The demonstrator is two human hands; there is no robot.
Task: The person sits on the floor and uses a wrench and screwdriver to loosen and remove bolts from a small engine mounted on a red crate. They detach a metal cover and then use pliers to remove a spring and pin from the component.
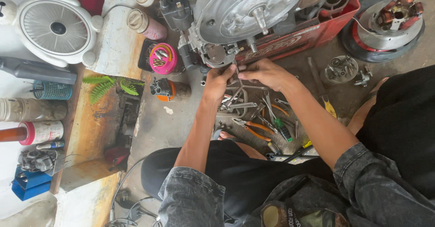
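Both hands, left hand (220, 78) and right hand (264, 72), pinch together on a small part I can't make out under the engine (235, 19); dropped, it could vanish among the tools (258, 118) littering the floor (172, 123).

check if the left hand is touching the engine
Touching: the head view shows the left hand with its fingers pressed against the lower edge of the engine.

This is a small repair workshop. A stripped engine (235, 16) sits on a red crate (312, 37) at the top centre, pliers (251, 129) and wrenches (240, 95) litter the stained concrete floor (167, 127), and a stator (392, 16) rests inside a tyre (362, 46) at upper right.
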